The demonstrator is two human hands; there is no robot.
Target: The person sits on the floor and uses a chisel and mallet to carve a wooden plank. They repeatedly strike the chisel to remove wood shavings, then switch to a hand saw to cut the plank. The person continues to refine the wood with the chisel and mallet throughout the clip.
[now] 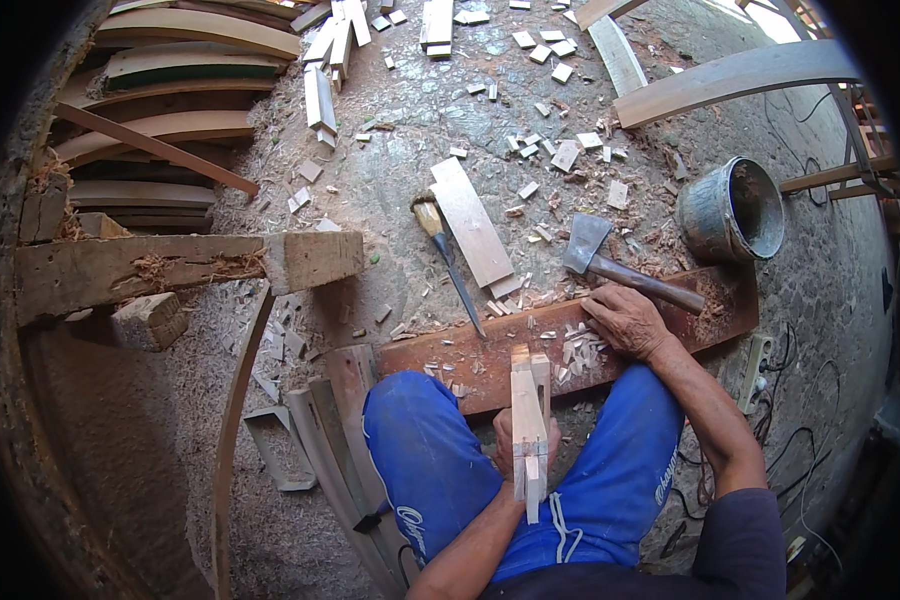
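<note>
My left hand point(505, 445) is wrapped round a pale wooden piece point(528, 410) with slotted ends, standing between my knees. Its far end rests at a reddish board point(430, 352) that lies across in front of me. On that board my right hand point(628, 320) lies palm down, fingers extended beside a heap of wood chips point(580, 355); it grips nothing that I can see. Just beyond it is a hatchet point(588, 243), its handle reaching over the board. A chisel point(448, 262) with a wooden handle points its tip at the board, alongside a flat pale wood block point(473, 225).
A grey bucket point(698, 215) stands at the right, near a power strip point(757, 372) and cables. Curved planks point(180, 125) are stacked at far left, behind a thick wooden beam point(170, 262). Cut blocks point(320, 103) and offcuts litter the floor. A curved wooden frame point(740, 82) stands far right.
</note>
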